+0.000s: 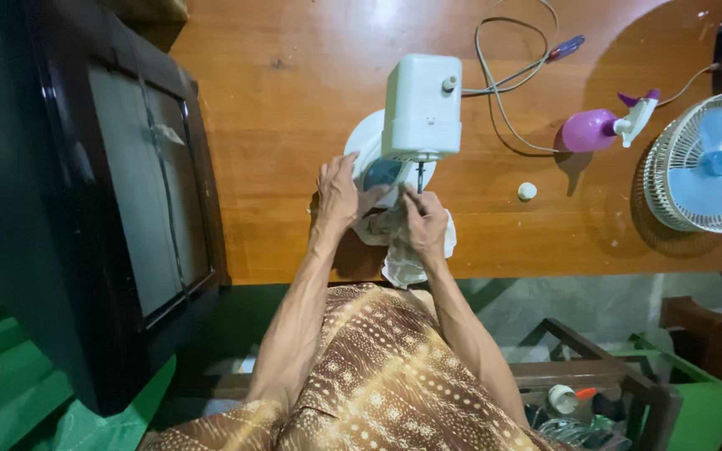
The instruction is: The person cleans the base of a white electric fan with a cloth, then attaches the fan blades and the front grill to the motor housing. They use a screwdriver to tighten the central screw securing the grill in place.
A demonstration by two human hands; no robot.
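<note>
My left hand [340, 194] lies flat, steadying the white plastic fan body [421, 107]. My right hand [424, 224] pinches a crumpled white cloth [403, 263] beneath it, for wiping

We see both bare forearms reaching up from six o'clock toward twelve, converging near the middle of the view. The left hand [340, 194] lies palm down, its fingers [371, 199] spread and pointing toward one o'clock. The right hand [424, 224] sits just beside it at four o'clock, knuckles up, its fingers curled and pinched together. Both wrists are straight, and the elbows are bent outward slightly.
</note>
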